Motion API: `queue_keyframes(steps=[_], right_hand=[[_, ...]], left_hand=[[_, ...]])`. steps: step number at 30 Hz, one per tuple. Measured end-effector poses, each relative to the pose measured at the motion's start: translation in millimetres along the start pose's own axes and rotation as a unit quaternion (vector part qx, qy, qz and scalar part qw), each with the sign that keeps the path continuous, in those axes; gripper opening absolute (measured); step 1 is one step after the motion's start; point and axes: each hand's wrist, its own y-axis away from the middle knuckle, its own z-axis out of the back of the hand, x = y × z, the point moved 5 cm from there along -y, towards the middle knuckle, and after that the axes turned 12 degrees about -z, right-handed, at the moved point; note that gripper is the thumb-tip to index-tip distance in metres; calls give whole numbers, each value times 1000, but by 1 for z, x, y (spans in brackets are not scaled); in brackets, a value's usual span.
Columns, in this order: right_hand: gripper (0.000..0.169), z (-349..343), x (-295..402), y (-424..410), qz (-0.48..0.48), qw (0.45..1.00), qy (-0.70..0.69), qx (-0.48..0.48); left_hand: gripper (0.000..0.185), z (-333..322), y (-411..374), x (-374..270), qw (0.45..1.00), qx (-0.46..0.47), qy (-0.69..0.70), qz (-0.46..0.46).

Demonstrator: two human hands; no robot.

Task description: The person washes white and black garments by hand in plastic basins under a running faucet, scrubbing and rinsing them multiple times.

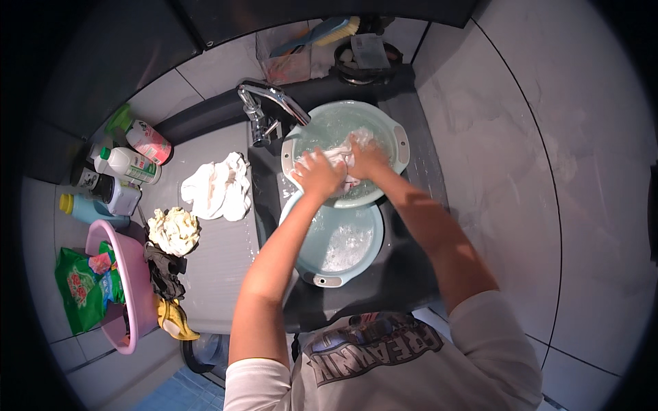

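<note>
A wet white cloth (336,153) lies bunched in a pale green plastic basin (354,105) of water. Both hands are on it: my left hand (321,176) grips its near left part, fingers spread over the folds, and my right hand (368,158) holds it on the right. The cloth under my palms is hidden. Partly beneath this basin, on the near side, is a light blue basin (379,241) with sudsy water. A chrome faucet (280,97) reaches over the green basin's left rim.
White cloths (218,187), a cream cloth bundle (174,231), a black cloth (167,272) and a yellow cloth (174,319) lie on the left counter (221,277). Several bottles (134,165) and a pink basin (134,308) with green detergent bags (79,287) line the left. A scrub brush (313,38) sits behind.
</note>
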Motion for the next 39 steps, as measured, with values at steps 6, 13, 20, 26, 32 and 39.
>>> queue_keyframes(steps=[6,13,20,26,32,39], right_hand=[[45,20,28,6,-17,652,-705,277],[16,84,58,59,218,862,-395,-230],[40,82,26,1,97,973,-144,-155],[80,35,12,-12,60,986,44,-150],[79,-32,36,-48,-8,953,-297,56],[41,71,88,64,197,765,-605,100]], left_hand=[[66,-67,-55,12,754,19,628,193],[23,-16,-36,-20,668,17,744,25],[24,-2,-23,16,749,81,657,40],[73,47,-11,38,951,-129,274,-67],[67,-37,-45,34,902,-43,425,65],[37,-37,-43,48,568,-23,816,101]])
